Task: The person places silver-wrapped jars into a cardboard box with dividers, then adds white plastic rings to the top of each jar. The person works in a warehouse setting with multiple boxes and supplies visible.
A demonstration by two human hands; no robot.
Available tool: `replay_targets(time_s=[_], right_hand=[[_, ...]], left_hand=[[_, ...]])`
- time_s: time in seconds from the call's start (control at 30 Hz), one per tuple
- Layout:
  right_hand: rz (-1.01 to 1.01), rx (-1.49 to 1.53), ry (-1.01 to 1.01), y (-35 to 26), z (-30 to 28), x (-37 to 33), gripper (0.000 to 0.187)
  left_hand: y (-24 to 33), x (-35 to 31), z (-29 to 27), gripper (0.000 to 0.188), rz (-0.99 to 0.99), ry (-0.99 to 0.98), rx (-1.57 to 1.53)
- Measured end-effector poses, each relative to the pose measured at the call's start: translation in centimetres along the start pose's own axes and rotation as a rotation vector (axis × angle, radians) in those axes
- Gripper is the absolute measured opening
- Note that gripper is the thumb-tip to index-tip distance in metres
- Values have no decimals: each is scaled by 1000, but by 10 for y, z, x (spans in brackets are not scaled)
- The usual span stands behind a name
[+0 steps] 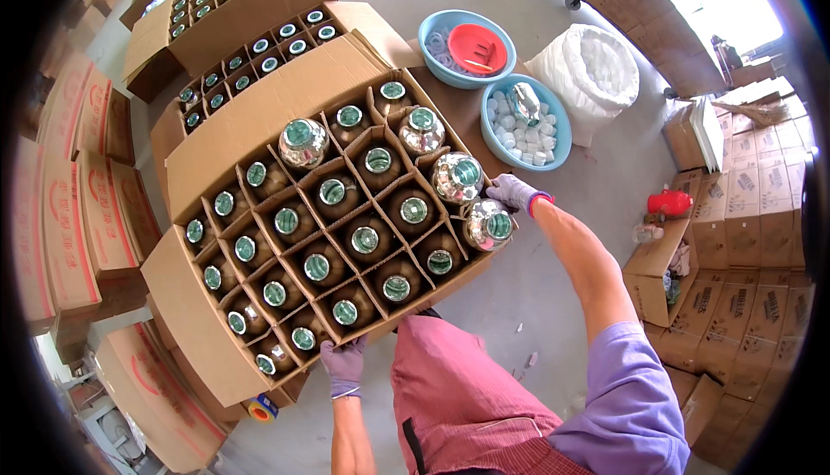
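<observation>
A large open cardboard box [186,302] stands tilted in front of me, split by cardboard dividers into cells. Silvered glass flask liners with greenish mouths fill the cells. A few of them, such as the shiny liner [303,143] and the liner [488,224] at the right edge, stick up higher than the others. My left hand [344,366], in a pale glove, is closed on the box's near edge. My right hand [515,192], gloved too, is closed at the right edge, beside the raised liners; its fingertips are partly hidden.
Beyond the box stand more boxes of liners [259,60]. At the far right are a blue basin [441,19] holding a red bowl [477,48], another basin [560,148] with white pieces and a liner, and a white sack [562,60]. Stacked cartons [752,190] line both sides.
</observation>
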State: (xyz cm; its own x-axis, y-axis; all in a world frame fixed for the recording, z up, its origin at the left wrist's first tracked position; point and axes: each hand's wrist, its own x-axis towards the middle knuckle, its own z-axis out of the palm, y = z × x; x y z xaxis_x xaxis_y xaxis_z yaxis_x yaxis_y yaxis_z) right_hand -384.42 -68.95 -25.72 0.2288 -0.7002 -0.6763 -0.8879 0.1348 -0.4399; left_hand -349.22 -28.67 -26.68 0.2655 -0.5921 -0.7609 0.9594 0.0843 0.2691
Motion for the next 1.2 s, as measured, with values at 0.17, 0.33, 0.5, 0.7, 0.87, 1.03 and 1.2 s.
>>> replay_targets(time_s=[0.17,0.33,0.5,0.7,0.87,1.03,1.2], right_hand=[[-75,51,63,13,5,5,46],[101,966,102,27,22,-26,48],[-84,1208,382,67,68,-65,37],[-222,819,462,63,93,-52,37],[-221,675,6,46,87,-19,41],[-268,765,-193,71,46,-30,42],[-454,568,-208,90,44,-1,34]], left_hand=[[8,14,-20,42,-33,66,12],[8,2,-14,47,15,129,178],[-32,-21,-20,105,24,340,396],[-159,-77,44,74,-258,130,957],[-243,-67,167,53,-131,-202,1247],[-322,-17,275,43,105,-333,1383],[-320,42,283,36,326,-114,1371]])
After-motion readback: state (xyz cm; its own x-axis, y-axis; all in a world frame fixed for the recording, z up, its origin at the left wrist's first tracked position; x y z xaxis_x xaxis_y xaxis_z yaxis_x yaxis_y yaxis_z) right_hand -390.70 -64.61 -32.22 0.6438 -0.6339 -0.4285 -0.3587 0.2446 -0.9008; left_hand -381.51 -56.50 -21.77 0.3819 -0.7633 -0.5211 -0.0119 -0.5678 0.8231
